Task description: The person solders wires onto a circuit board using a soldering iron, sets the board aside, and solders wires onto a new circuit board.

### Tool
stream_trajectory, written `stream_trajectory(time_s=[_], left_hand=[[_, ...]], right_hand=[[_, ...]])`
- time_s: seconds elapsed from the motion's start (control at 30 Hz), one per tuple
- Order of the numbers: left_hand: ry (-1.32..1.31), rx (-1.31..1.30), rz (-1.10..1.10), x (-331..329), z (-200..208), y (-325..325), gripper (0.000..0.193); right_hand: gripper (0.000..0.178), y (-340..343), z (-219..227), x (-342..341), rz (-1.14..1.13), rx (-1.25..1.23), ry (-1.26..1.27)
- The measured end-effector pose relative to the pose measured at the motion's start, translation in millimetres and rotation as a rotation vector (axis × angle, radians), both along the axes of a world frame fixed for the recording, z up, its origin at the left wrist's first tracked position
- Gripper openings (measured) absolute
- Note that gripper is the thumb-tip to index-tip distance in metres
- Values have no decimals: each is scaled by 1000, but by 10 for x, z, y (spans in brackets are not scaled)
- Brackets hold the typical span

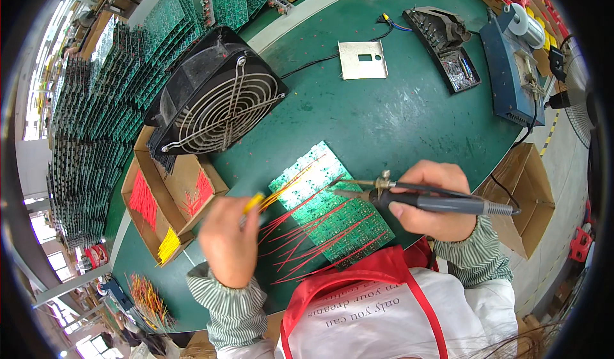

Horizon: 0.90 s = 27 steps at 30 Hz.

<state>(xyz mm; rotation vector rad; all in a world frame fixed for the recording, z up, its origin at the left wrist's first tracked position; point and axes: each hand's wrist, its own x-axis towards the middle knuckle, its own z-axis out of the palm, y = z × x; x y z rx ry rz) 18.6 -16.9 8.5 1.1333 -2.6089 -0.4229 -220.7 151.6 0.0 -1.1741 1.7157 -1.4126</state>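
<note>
A green circuit board (348,213) lies tilted on the bench in front of me, with several red wires (306,236) running off its left side. My right hand (435,199) is closed around the grey handle of a soldering iron (441,203). Its tip, with a thin metal feed tube alongside, points left over the board's middle. To the left of the board, my left hand (230,239) pinches a few yellow wires (254,203), whose far ends reach over the board's upper left. Whether the iron's tip touches the board I cannot tell.
A black fan (220,100) with a wire guard stands beyond my left hand, near a divided cardboard box (173,196) of red and yellow wires. Stacked circuit boards (89,148) line the left. Farther off are a white plate (362,68), a black tray (448,52) and a blue soldering station (508,71).
</note>
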Motion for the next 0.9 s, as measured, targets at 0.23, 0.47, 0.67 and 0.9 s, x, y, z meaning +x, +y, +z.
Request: stream_trajectory(time_s=[0.23,0.47,0.67,0.9], left_hand=[[58,360,-106,-73,-144,170,13],[79,385,-159,-48,-217,112,14],[63,383,-164,-62,-223,93,13],[60,411,-153,-55,-228,86,13]], right_hand=[[15,-69,-45,214,102,-9,-21],[15,-117,-84,301,99,31,-70],[15,-147,-104,292,116,34,-65],[15,-124,-106,260,96,22,-86]])
